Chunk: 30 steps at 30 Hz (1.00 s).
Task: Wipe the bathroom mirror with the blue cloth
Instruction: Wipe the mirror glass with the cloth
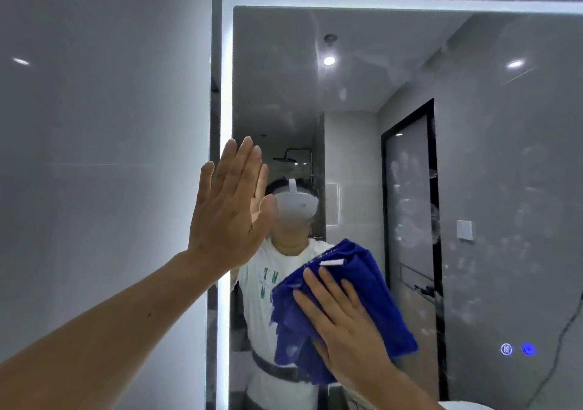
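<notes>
The mirror (473,157) runs out of view at the right and bottom edges, and the left hand (228,210) covers part of its lit left border. The right hand (344,318) hides the middle of the cloth (372,289), so contact between cloth and glass cannot be seen. The two lit icons (517,349) are too small to read.

The mirror (473,157) is glossy glass, its shine dulled by greasy smudges and handprints. The blue cloth (362,289) looks soft, fuzzy and matt. The wall (94,125) is smooth, slightly glossy tile.
</notes>
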Each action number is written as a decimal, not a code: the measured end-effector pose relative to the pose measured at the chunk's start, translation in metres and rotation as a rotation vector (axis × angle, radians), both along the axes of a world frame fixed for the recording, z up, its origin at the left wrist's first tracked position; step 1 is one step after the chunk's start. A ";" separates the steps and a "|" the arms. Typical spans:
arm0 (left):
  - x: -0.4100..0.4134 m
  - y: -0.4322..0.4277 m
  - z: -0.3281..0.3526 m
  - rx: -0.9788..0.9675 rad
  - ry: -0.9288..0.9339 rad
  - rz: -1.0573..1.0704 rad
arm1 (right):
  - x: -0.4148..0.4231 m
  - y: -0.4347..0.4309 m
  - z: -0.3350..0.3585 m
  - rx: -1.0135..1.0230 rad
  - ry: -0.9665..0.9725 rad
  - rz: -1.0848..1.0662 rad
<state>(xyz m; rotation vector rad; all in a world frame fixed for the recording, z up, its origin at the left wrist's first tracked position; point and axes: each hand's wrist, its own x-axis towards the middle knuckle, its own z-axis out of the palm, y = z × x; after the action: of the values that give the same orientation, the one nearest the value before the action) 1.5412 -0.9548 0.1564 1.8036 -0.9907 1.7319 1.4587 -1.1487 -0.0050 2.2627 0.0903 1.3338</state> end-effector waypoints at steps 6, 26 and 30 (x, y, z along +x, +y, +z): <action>-0.003 -0.001 0.019 0.018 -0.010 0.009 | -0.001 -0.008 0.108 0.318 -0.222 0.107; -0.004 0.020 0.034 0.058 0.007 0.010 | -0.002 -0.018 0.110 0.047 -0.117 0.022; 0.000 0.022 0.039 0.059 0.027 0.003 | 0.005 -0.012 0.194 0.344 -0.339 0.082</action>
<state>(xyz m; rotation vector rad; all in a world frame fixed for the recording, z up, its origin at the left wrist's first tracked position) 1.5413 -0.9326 0.1949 1.8614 -1.0391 1.6922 1.4634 -1.1612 0.1891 2.2808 -0.1783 1.8793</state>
